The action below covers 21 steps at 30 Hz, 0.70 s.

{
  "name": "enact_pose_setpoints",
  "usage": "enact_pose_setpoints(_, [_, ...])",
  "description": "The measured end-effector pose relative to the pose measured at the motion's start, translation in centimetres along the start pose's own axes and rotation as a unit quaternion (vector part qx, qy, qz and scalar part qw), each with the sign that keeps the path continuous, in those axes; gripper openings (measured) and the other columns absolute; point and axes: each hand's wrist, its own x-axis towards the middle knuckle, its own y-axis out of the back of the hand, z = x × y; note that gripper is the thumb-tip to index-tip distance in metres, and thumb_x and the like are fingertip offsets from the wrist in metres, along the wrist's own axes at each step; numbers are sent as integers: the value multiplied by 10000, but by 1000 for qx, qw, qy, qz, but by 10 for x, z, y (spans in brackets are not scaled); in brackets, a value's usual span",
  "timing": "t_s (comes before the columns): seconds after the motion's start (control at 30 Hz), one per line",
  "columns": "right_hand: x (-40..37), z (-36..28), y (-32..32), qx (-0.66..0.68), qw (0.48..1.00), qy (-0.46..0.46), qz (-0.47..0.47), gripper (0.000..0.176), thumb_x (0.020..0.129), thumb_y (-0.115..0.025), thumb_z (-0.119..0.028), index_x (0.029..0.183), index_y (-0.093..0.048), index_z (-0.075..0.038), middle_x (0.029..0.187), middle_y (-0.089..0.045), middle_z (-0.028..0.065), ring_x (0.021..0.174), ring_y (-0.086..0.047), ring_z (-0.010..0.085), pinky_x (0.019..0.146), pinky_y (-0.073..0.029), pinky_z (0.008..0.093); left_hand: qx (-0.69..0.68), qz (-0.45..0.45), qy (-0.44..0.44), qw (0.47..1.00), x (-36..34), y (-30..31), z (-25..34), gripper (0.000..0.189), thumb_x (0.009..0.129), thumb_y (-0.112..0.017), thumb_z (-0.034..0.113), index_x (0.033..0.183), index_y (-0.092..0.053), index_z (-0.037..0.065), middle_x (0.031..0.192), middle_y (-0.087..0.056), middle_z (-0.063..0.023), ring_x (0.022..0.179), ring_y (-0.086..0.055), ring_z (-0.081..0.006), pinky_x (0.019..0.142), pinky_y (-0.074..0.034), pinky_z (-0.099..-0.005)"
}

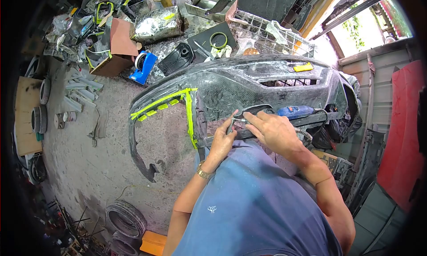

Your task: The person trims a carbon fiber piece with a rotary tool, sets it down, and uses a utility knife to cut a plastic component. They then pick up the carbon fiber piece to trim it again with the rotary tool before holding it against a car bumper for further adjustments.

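A large dark carbon-weave car bumper point(213, 84) lies across in front of me, with yellow-green tape point(190, 118) along its left opening. My left hand point(223, 138) is closed at the bumper's near edge, around a thin greyish piece mostly hidden by the fingers. Close beside it, my right hand point(275, 132) has its thumb and fingertips pinched near a small pale bit between the two hands. What that bit is cannot be made out. A blue rotary tool point(295, 111) rests on the bumper just beyond my right hand. Farther back lies a yellow piece point(303, 67).
Behind the bumper, a cluttered table holds a blue tape dispenser point(143, 67), a cardboard box point(120, 49), a tape roll point(218, 40) and a wire rack point(284, 33). Tires point(126, 218) lie on the floor at lower left. A red panel point(400, 136) stands at right.
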Motion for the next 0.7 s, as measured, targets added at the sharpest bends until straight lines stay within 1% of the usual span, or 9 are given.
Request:
enact_pose_setpoints(0.1, [-3,-4,-1,9,1000,14,-1,306,935,-562,-294,1169,-583,-99,821,-611,101,702,-657,276,591,-524,388,-10,7,-2,1000,-2,-1,2,686,791,-484,-79,1430,-461,170,944,-569,21,669,-387,-39,620,-396,-189])
enact_pose_setpoints(0.17, [-4,-7,-1,18,1000,19,-13,309,935,-562,-296,1172,-582,-99,822,-611,98,703,-657,276,591,-525,388,-9,10,11,1000,-2,-1,3,681,790,-491,-73,1426,-469,172,887,-545,28,677,-392,-43,622,-400,-194])
enact_pose_setpoints(0.2, [-3,-6,-1,18,1000,19,-13,309,935,-562,-296,1172,-582,-99,822,-611,98,703,-657,276,591,-525,388,-9,9,10,1000,-1,-1,2,681,790,-491,-73,1426,-469,172,887,-545,28,677,-392,-43,622,-400,-194])
enact_pose_setpoints(0.27, [-1,-1,-2,6,1000,9,3,312,932,-566,-295,1173,-581,-97,825,-611,95,699,-656,274,581,-523,387,6,3,2,1000,1,1,0,680,793,-495,-68,1427,-467,176,860,-529,27,678,-395,-48,632,-404,-202])
enact_pose_setpoints(0.4, [-3,-2,-5,3,1000,12,13,312,930,-571,-295,1172,-581,-97,826,-609,94,695,-654,273,573,-522,387,3,6,-9,1000,0,-1,3,680,797,-496,-67,1429,-464,180,860,-528,29,677,-397,-56,640,-407,-208])
enact_pose_setpoints(0.47, [-5,-5,-6,17,1000,21,5,311,928,-574,-293,1172,-580,-99,823,-604,92,693,-653,272,574,-521,387,-2,14,10,1000,-1,-1,3,675,801,-498,-65,1430,-462,178,847,-510,33,685,-396,-66,661,-405,-206])
enact_pose_setpoints(0.6, [-4,-4,-4,15,1000,11,5,309,925,-579,-291,1167,-581,-100,820,-608,93,690,-654,271,571,-523,386,-8,17,0,1000,-3,-2,8,668,806,-499,-62,1430,-461,176,832,-494,37,681,-387,-61,653,-400,-202])
enact_pose_setpoints(0.7, [-6,-5,-5,19,1000,24,-4,311,926,-577,-290,1174,-571,-102,807,-605,91,692,-655,272,570,-523,387,-10,9,14,1000,-1,-1,5,667,810,-498,-59,1433,-455,173,849,-504,31,695,-385,-59,661,-400,-200])
